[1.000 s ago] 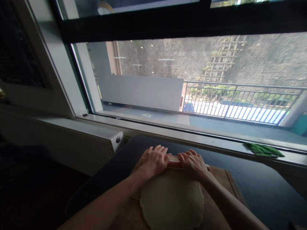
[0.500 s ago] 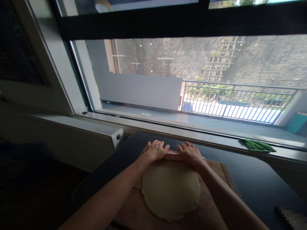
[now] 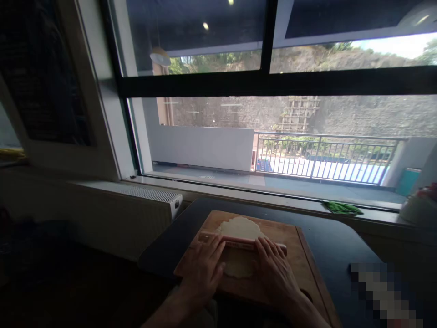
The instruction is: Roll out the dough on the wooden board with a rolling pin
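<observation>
A rolling pin (image 3: 239,242) with a reddish, printed middle lies across a flat, pale round of dough (image 3: 241,226). My left hand (image 3: 205,266) rests on the left part of the pin, its fingers stretched forward over it. On the pin's right part lies my right hand (image 3: 273,266), fingers extended and lying flat across it. Neither hand is wrapped round the pin. The dough shows both beyond the pin and, in shadow, between my hands. Beneath the dough is a wooden board (image 3: 287,234) on a dark table (image 3: 327,239).
A green cloth (image 3: 342,208) lies on the windowsill beyond the table. A white radiator (image 3: 136,193) stands to the left under the large window. At the table's right edge is a pixelated item (image 3: 382,291). Railings (image 3: 324,157) show outside.
Both hands have drawn the rolling pin back toward me, from the dough's far edge to its middle. The view has tilted up, showing more of the window.
</observation>
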Motion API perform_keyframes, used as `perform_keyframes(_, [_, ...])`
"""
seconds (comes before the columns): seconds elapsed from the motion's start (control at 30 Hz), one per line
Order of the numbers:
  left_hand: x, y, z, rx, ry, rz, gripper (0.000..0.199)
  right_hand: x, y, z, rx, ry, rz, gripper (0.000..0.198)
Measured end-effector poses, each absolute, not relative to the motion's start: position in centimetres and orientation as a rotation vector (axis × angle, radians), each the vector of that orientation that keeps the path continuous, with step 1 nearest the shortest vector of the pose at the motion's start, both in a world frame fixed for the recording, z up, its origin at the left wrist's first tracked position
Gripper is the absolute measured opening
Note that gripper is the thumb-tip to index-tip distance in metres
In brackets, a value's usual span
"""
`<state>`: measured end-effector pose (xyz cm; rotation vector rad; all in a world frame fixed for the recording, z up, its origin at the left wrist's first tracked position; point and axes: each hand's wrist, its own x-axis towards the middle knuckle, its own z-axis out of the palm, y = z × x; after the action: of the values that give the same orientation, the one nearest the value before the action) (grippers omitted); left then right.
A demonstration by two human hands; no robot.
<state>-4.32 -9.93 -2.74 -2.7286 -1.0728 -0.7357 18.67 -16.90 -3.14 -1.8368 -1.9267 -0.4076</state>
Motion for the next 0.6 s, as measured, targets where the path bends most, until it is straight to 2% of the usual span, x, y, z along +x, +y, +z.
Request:
perform_keyframes(0.17, [-5.9,-8.0,-2.2,-2.521,-1.571,-0.700,0.036,20.2,-13.9,-2.4,-1.921,-1.895,-0.339,0.029])
perform_keyframes(0.23, [-5.1,-6.1,-1.1,-2.426,-1.729,-0.581,0.039,21.1,-12.5,-2.1,-1.965,-1.867,-0.327,0.025])
perform_keyframes(0.37, [-2.2,-2.9,0.9,-2.426,-1.842,-0.404,0.053,23.6,-11.6,-2.4,-2.087,-1.763,-0.343,0.025])
perform_keyframes(0.6, [1.1,-0.2,1.7,-2.711,-2.003,-0.451,0.038,25.2,-13.4,-1.6,-2.173,-1.698,-0.364,0.025])
